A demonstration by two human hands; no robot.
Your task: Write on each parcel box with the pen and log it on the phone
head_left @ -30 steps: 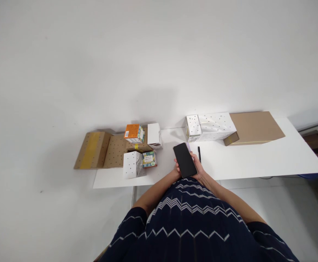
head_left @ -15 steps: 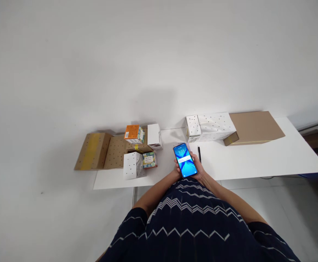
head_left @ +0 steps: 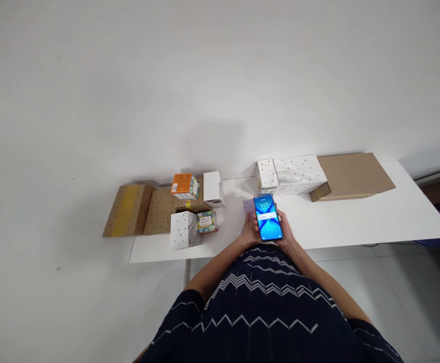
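Between both hands I hold a smartphone (head_left: 268,219), its lit blue screen facing up at me and showing 3:03. My left hand (head_left: 249,232) grips its left edge, and my right hand (head_left: 287,232) is closed along its right edge. The phone hides parts of the fingers. Behind its upper left corner a flat purple item (head_left: 248,205) lies on the white table (head_left: 227,224), partly covered.
Left on the table are cardboard boxes (head_left: 127,209), an orange box (head_left: 182,184), a white box (head_left: 214,186), a spotted white box (head_left: 182,227) and a small printed box (head_left: 206,222). At the right stand white boxes (head_left: 299,174) and a large brown carton (head_left: 356,174). A wall rises behind.
The phone and both hands have moved to the right, and the phone has turned more upright. It now covers most of the black pen, and more of the purple item shows.
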